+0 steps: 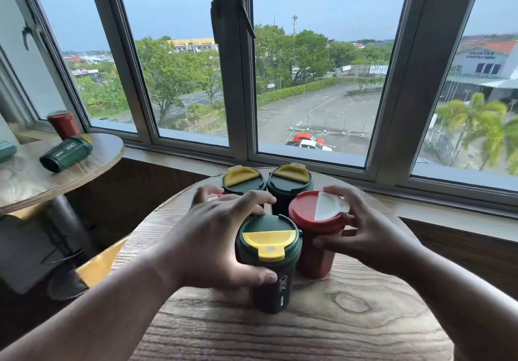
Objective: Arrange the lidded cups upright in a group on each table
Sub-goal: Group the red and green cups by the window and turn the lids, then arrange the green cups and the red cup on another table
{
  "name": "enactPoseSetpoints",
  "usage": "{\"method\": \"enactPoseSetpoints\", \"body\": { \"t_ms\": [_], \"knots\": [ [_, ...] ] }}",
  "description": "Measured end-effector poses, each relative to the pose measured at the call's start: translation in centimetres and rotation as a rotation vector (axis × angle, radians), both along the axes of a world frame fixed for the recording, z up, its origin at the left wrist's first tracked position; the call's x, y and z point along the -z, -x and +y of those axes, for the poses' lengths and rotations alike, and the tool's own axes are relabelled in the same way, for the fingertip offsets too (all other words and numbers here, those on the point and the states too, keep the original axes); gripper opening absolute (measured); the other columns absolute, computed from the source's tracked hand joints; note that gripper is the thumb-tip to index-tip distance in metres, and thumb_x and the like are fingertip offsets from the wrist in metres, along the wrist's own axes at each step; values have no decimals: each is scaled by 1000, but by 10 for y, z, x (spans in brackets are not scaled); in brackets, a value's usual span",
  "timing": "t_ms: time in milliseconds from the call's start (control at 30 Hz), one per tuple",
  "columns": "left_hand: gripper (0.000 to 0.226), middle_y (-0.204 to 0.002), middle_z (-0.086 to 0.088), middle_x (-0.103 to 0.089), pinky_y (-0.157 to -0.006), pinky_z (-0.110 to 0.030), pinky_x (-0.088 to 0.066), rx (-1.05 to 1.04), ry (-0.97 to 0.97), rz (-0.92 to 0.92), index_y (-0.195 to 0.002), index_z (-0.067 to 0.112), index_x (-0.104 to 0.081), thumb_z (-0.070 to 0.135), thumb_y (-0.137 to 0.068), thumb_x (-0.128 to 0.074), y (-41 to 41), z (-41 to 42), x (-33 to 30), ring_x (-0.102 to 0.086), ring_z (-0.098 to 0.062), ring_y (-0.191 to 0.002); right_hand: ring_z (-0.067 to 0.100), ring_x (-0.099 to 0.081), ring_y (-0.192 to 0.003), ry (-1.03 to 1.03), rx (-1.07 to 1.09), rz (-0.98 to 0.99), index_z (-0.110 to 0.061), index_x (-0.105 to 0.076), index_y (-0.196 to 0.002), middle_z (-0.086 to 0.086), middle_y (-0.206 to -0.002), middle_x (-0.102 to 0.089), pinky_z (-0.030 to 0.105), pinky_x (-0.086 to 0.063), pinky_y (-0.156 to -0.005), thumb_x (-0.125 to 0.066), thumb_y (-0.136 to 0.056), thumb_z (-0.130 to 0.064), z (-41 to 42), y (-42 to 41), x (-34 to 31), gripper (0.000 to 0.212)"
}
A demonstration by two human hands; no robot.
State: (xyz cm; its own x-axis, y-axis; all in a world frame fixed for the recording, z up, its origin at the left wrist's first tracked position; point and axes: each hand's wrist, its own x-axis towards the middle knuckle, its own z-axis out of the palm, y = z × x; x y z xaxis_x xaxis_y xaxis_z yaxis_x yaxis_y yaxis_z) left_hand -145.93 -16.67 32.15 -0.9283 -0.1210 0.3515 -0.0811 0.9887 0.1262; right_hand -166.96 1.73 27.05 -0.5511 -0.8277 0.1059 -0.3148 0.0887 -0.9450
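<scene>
Several lidded cups stand upright in a tight group on the round wooden table in front of me. My left hand wraps around the nearest green cup with a yellow lid flap. My right hand grips the red cup with a white lid flap. Two more green cups stand behind them. A sliver of another red lid shows behind my left fingers. On the left table a green cup lies on its side and a red cup stands.
A wide window with grey frames runs behind both tables, with a wooden sill below it. The left table stands on a dark pedestal base. Another green object lies at the far left edge.
</scene>
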Motion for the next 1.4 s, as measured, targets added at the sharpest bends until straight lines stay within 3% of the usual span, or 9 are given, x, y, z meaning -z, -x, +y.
{"method": "enactPoseSetpoints", "body": {
  "t_ms": [267,433,533,633,733,867,1133,1233,1400],
  "knots": [
    [96,-125,24,-61,-108,-29,-15,-28,1,-9,-136,46,-29,78,-56,-70,1,3,0,-41,7,-114,20,-72,-104,-2,-16,-13,-47,-50,-125,7,-106,-75,50,-59,-91,-99,-48,-40,0,1,0,92],
    [88,-125,33,-52,-102,-16,-16,-31,-23,-36,-135,46,-34,75,-61,-70,-4,4,-3,-17,32,-106,3,-63,-112,-91,19,192,-54,-44,-131,-16,-117,-63,37,-55,-95,-82,-46,-77,4,0,-8,96],
    [67,-118,31,-54,-101,-7,-11,-39,-87,21,-127,45,-46,73,-68,-60,-8,3,-3,-20,32,-115,-7,-57,-108,-88,65,274,-48,-44,-131,-25,-115,-55,27,-50,-93,-74,-62,-77,5,-1,-17,81],
    [58,-120,26,-57,-99,-6,-11,-65,-158,111,-122,44,-53,73,-71,-50,-14,0,-1,-11,35,-114,-7,-55,-109,-59,125,352,-48,-48,-124,-17,-119,-59,30,-48,-94,-56,-62,-79,1,-2,-26,70],
    [53,-120,32,-56,-101,-26,-30,-93,-235,146,-116,47,-57,76,-73,-48,-19,-9,0,-25,23,-119,3,-58,-114,-67,173,449,-52,-56,-111,-19,-120,-62,43,-48,-102,-50,-68,-77,-6,-9,-38,50],
    [43,-111,25,-63,-101,-48,-42,-148,-306,222,-108,44,-63,69,-73,-58,-28,-22,-8,-53,-5,-116,9,-57,-116,-38,202,617,-36,-60,-123,-14,-124,-61,39,-47,-101,-65,-86,-51,-20,-29,-58,40],
    [25,-94,19,-67,-80,-25,-52,-188,-343,230,-99,34,-67,49,-81,-73,-85,-68,-34,-62,8,-88,7,-54,-113,-53,152,809,-33,-62,-124,-16,-121,-60,32,-45,-96,-63,-85,-45,-84,-101,-92,42],
    [22,-93,22,-63,-66,-11,-39,-208,-308,206,-99,34,-67,48,-83,-72,-118,-99,-40,-56,17,-86,5,-58,-106,-64,147,825,-39,-62,-117,-22,-111,-59,31,-47,-90,-65,-85,-46,-116,-139,-98,34],
    [36,-97,16,-67,-76,-26,-52,-212,-285,179,-98,34,-66,61,-75,-64,-183,-163,-41,-61,-1,-91,11,-58,-106,-101,163,837,-29,-63,-122,-11,-114,-62,30,-45,-89,-66,-87,-42,-177,-207,-99,38]
  ]
}}
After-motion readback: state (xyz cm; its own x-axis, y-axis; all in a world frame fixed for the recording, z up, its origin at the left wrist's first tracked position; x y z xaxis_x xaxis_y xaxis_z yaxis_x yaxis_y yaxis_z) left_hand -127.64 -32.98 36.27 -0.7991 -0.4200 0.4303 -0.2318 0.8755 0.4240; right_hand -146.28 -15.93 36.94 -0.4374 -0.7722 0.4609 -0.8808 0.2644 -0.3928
